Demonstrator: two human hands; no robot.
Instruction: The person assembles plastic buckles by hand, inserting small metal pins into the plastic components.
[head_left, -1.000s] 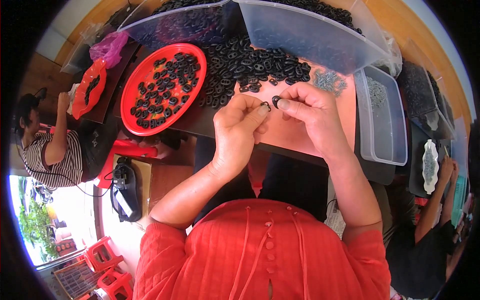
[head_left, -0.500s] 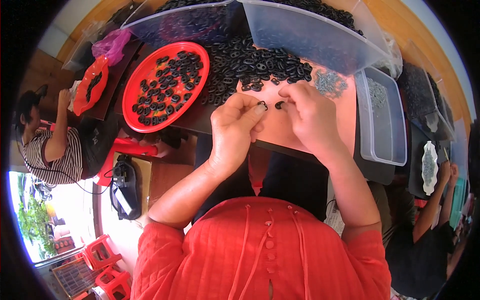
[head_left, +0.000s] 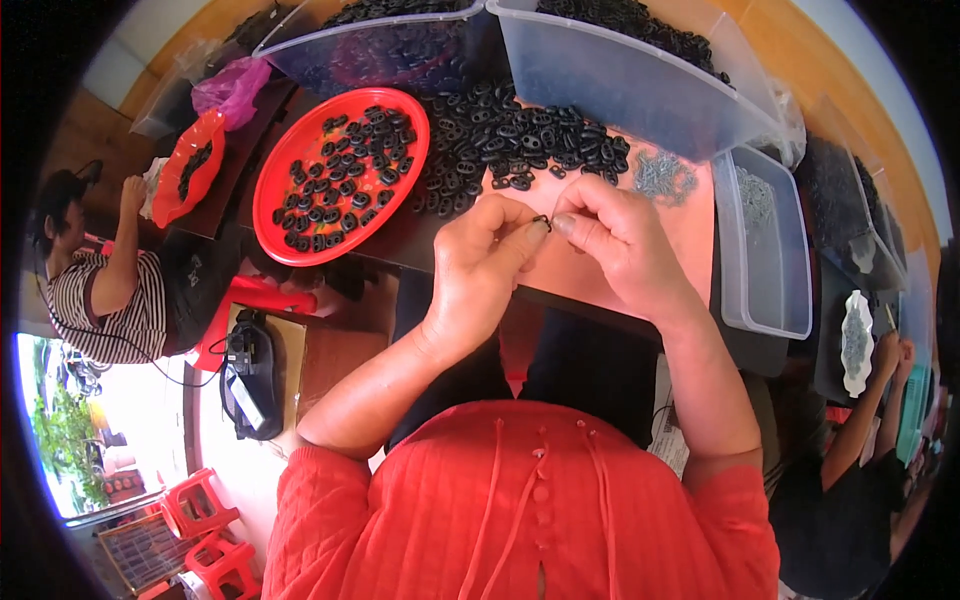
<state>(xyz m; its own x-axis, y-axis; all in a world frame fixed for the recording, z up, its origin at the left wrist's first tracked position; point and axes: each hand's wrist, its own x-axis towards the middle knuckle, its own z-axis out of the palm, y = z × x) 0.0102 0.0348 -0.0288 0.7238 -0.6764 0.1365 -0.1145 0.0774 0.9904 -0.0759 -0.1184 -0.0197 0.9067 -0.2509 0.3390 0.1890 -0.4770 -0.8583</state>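
Observation:
My left hand (head_left: 482, 262) pinches a small black plastic piece (head_left: 545, 221) between thumb and fingertip. Against it, the closed thumb and fingers of my right hand (head_left: 624, 240) meet at the same spot, and the black part they grip is mostly covered. Both hands are just above a pale orange sheet (head_left: 580, 263) at the table's near edge. Beyond them spreads a heap of black oval pieces with two holes (head_left: 530, 135). A pile of small silvery metal parts (head_left: 664, 178) lies on the sheet to the right of the heap.
A red round tray (head_left: 268, 218) with several black pieces stands left. Clear plastic bins (head_left: 640, 75) of black pieces line the back. At right is a clear box (head_left: 768, 315) with metal parts. One person (head_left: 105, 290) sits left; another person's arm (head_left: 865, 410) shows right.
My hands have come together; the black part in my right fingers now meets the piece in my left. The whole view has shifted slightly.

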